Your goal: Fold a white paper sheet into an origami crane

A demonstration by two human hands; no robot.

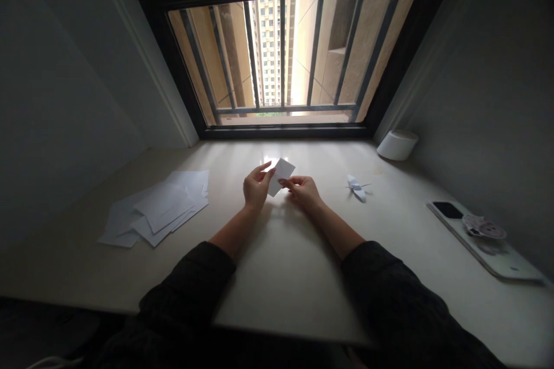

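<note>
Both my hands are raised over the middle of the pale desk (281, 277). A small white paper square (281, 176), possibly folded, stands tilted between them. My left hand (257, 185) pinches its left side between thumb and fingers. My right hand (303, 192) grips its lower edge with the fingertips, and part of the paper is hidden behind those fingers. To the right of my right hand, a white origami crane (355, 187) rests on the desk, apart from both hands.
Loose white paper sheets (160, 207) lie in an untidy pile at the left. A white cylindrical container (397, 145) stands in the far right corner. A pale flat board (480, 239) at the right carries a black phone-like object and a round printed item. A barred window (281, 55) rises behind the desk.
</note>
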